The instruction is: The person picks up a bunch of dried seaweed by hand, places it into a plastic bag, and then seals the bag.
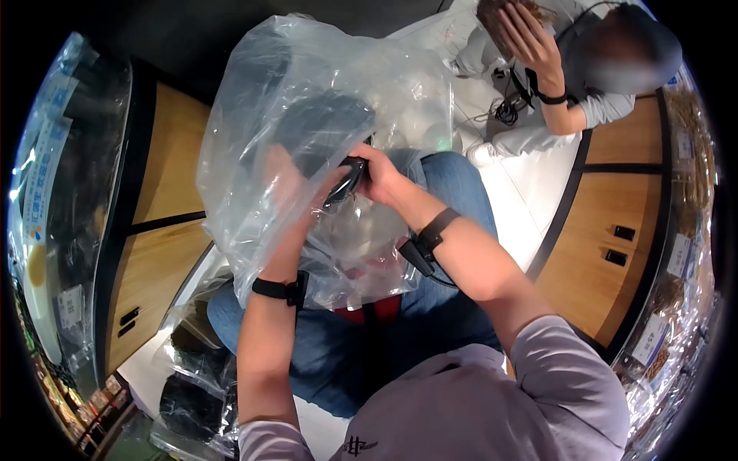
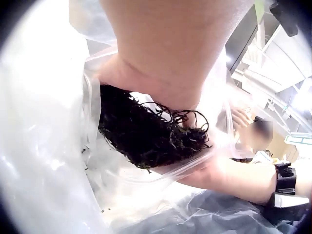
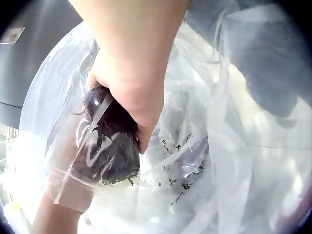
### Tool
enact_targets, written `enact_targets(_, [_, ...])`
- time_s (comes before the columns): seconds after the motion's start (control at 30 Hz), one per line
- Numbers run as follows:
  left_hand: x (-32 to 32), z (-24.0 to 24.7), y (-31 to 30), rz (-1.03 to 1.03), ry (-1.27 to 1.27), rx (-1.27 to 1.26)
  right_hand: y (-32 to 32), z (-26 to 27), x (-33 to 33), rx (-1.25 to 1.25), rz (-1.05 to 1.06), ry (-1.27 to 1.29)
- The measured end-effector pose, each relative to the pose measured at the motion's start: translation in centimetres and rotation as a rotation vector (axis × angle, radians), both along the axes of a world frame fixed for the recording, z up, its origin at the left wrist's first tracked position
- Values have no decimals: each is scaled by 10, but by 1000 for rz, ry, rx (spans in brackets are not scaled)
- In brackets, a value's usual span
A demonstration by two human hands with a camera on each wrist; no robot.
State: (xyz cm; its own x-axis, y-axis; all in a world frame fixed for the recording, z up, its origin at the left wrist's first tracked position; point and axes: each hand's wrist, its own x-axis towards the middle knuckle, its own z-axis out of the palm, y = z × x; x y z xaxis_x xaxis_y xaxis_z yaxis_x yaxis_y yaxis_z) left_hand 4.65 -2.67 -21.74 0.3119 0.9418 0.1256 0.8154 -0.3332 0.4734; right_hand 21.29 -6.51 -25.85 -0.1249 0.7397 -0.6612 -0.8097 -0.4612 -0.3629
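Note:
A dense bundle of dark, stringy dried strands (image 2: 146, 134) lies between my two hands at the mouth of a large clear plastic bag (image 1: 254, 100). My right hand (image 1: 378, 175) grips the bundle, its thumb along one side in the right wrist view. My left hand (image 1: 284, 180) is behind the bag's film and holds the bundle from the other side; plastic blurs its fingers. Loose strands curl out of the bundle's end in the left wrist view. Small dark bits (image 3: 183, 185) lie on the plastic inside the bag.
Wooden cabinets (image 1: 165, 154) with black frames stand at the left, and another cabinet (image 1: 607, 238) at the right. Another person (image 1: 615, 54) crouches at the upper right, holding a brown clump. Black cables (image 1: 507, 111) lie near them. Packed plastic bags (image 1: 192, 399) sit at the lower left.

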Motion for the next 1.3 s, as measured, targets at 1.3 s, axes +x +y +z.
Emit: enact_targets(1.3, [-89, -100, 42, 27, -774, -177, 0, -29, 30, 58, -28, -591])
